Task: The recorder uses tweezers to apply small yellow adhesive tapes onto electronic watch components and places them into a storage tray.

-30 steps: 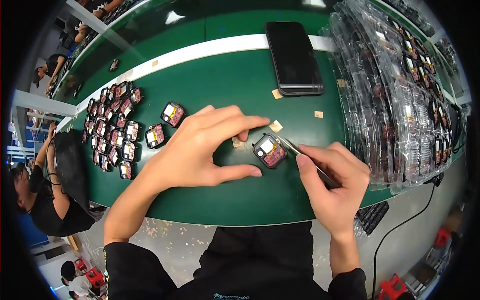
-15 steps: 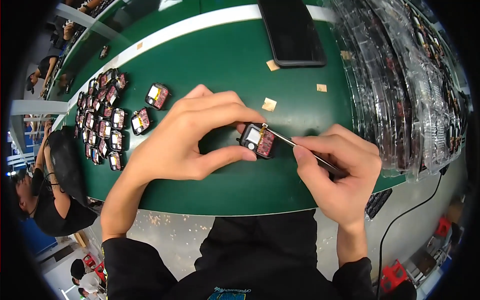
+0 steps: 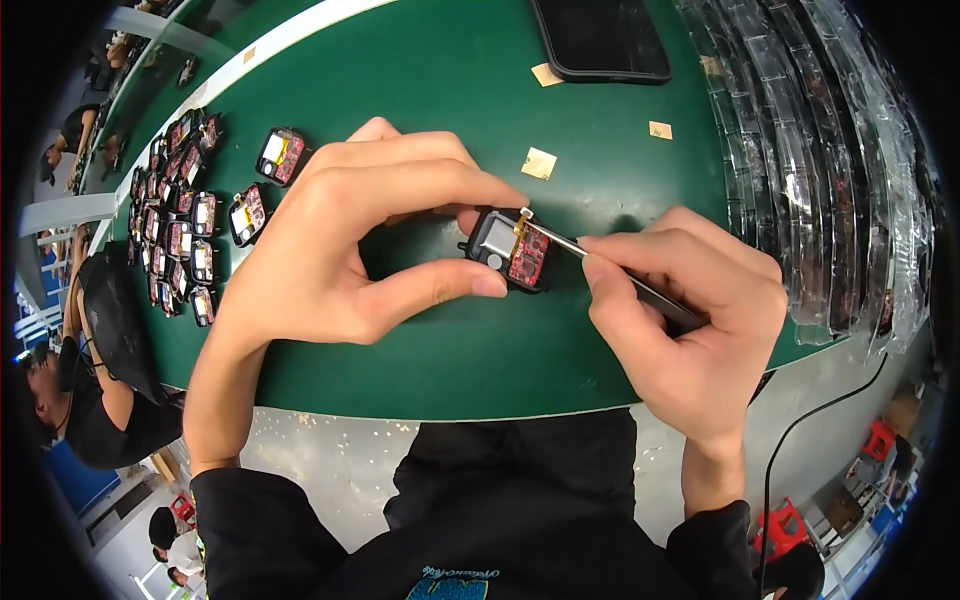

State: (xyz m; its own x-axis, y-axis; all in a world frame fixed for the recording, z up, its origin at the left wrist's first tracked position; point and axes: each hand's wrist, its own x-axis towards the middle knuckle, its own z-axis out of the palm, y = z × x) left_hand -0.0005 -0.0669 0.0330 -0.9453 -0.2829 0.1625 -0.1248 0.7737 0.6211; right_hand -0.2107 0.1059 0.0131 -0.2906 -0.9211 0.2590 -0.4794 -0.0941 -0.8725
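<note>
Between thumb and fingers of my left hand (image 3: 330, 220) is a small black watch-like case (image 3: 527, 262), tilted a little on the green table. Inside it show a red circuit board, a silver block and a yellow flex ribbon (image 3: 521, 228) with a pale end sticking up. My right hand (image 3: 705, 330) is closed round slim tweezers (image 3: 655, 298), dark at the grip and bright at the point. Their tip meets the ribbon at the case's upper edge; whether it pinches the ribbon I cannot tell. Two similar cases (image 3: 282, 156) lie left of my left hand.
Several more cases (image 3: 180, 238) crowd the table's left side. Small tan squares (image 3: 539, 163) and a black phone (image 3: 602, 40) lie beyond my hands. Stacked clear plastic trays (image 3: 800, 180) line the right side. A co-worker (image 3: 110, 400) sits at far left. A black cable (image 3: 795, 440) hangs at right.
The view has shifted, so the table's things sit higher in the picture. Both hands keep their grips, and the tweezers' tip has moved slightly down along the ribbon from its pale end.
</note>
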